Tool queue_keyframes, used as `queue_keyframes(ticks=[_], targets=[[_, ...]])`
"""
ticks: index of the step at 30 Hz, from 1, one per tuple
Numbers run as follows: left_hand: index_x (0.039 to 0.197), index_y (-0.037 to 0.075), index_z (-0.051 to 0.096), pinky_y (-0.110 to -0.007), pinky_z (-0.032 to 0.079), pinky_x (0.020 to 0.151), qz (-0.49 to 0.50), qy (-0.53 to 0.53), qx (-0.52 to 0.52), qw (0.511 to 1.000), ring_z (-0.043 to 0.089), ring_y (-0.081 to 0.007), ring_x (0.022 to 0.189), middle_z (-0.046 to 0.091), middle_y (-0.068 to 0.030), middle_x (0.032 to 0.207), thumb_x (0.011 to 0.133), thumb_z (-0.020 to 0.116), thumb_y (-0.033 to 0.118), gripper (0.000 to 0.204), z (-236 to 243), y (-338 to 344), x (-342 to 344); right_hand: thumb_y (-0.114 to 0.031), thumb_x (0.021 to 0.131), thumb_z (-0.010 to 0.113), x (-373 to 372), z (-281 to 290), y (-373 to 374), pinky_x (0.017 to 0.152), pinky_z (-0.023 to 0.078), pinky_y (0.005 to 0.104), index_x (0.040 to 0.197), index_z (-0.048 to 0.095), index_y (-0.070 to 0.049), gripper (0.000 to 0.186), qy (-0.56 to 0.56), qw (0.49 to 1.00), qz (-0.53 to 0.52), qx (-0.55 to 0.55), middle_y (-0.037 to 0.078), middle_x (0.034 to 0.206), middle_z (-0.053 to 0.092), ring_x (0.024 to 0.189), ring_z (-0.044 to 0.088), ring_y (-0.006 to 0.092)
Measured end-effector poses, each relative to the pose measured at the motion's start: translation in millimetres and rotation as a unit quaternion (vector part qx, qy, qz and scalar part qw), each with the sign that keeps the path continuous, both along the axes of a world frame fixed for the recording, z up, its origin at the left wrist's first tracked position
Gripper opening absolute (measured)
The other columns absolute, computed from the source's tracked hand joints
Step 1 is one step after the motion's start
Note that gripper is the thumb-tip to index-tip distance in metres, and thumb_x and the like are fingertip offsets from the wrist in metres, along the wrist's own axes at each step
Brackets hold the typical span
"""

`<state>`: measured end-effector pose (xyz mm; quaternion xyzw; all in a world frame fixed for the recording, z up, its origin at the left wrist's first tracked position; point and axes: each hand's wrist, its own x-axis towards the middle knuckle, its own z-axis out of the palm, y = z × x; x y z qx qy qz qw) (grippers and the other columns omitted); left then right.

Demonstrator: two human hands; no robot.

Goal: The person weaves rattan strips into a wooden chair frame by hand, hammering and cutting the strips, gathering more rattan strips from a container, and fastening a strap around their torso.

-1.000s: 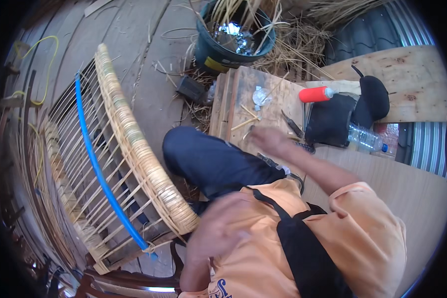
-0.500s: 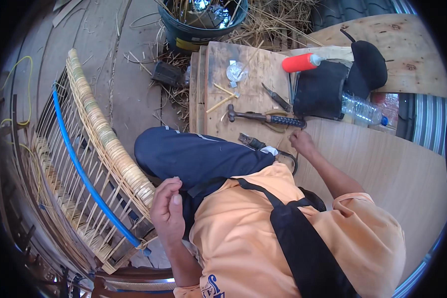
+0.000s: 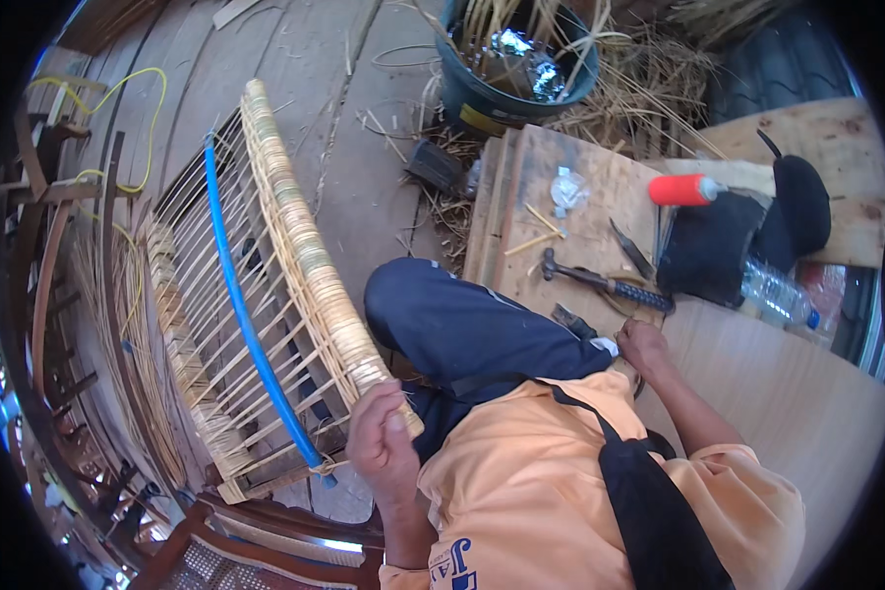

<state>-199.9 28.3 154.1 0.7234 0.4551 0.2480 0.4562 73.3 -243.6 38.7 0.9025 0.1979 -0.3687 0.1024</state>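
Note:
On the left stands a rattan frame (image 3: 300,231), its rails wrapped in pale cane strips with thin strands strung between them. A bent blue tube (image 3: 243,308) runs across the strands. My left hand (image 3: 382,447) is closed around the near end of the thickly wrapped rail, fingers curled over it. My right hand (image 3: 643,346) is closed beside my thigh, just below the hammer's (image 3: 600,283) dark grip; anything in its fingers is hidden. A metal tool (image 3: 572,320), partly covered by my leg, and a knife-like tool (image 3: 631,246) lie near the hammer.
A dark bucket (image 3: 462,93) with cane strips stands ahead, straw scraps (image 3: 649,93) beside it. On the boards rest a red bottle (image 3: 680,190), a black pouch (image 3: 708,246), a clear plastic bottle (image 3: 777,295) and short sticks (image 3: 533,243). A wooden chair (image 3: 265,531) is at lower left.
The whole view has shifted and turned. My left hand has moved onto the rail's near end. My right hand has drawn slightly left, away from the hammer's grip end.

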Motion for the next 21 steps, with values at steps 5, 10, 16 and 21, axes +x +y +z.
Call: queue_keyframes(ticks=[5, 10, 16, 21], targets=[[0.104, -0.003, 0.054, -0.036, 0.036, 0.098, 0.191, -0.015, 0.015, 0.981, 0.051, -0.0247, 0.108, 0.054, -0.0142, 0.113, 0.089, 0.047, 0.009, 0.020, -21.3, 15.2, -27.3, -0.028, 0.085, 0.053, 18.0, 41.8, 143.4, 0.070, 0.046, 0.0447, 0.086, 0.059, -0.002, 0.027, 0.112, 0.965, 0.084, 0.221, 0.021, 0.082, 0.061, 0.081, 0.059, 0.0377], [0.115, -0.001, 0.048, -0.041, 0.029, 0.104, 0.210, 0.033, 0.009, 0.977, 0.039, -0.0300, 0.122, 0.043, -0.0149, 0.128, 0.086, 0.048, 0.010, 0.031, -45.6, 16.2, -39.6, -0.024, 0.086, 0.052, 19.4, -53.2, 310.2, 0.064, 0.046, 0.0386, 0.089, 0.061, -0.003, 0.023, 0.134, 0.915, 0.167, 0.342, 0.017, 0.076, 0.061, 0.072, 0.061, 0.0314], [0.119, 0.002, 0.044, -0.051, 0.025, 0.105, 0.215, 0.057, -0.007, 0.975, 0.033, -0.0400, 0.126, 0.042, -0.0157, 0.126, 0.085, 0.049, 0.013, 0.035, -57.3, 17.9, -51.1, -0.018, 0.080, 0.052, 35.1, -258.1, 402.4, 0.069, 0.051, 0.0389, 0.090, 0.063, -0.002, 0.022, 0.197, 0.958, 0.168, 0.122, 0.018, 0.078, 0.064, 0.077, 0.064, 0.0308], [0.111, 0.001, 0.050, -0.051, 0.028, 0.103, 0.224, 0.070, -0.016, 0.972, 0.039, -0.0381, 0.121, 0.046, -0.0163, 0.121, 0.089, 0.049, 0.025, 0.033, -59.8, 25.4, -49.7, -0.020, 0.077, 0.056, 10.0, -380.1, 375.6, 0.077, 0.050, 0.0419, 0.087, 0.067, -0.004, 0.021, 0.112, 0.980, 0.152, 0.063, 0.021, 0.088, 0.065, 0.089, 0.062, 0.0358]])
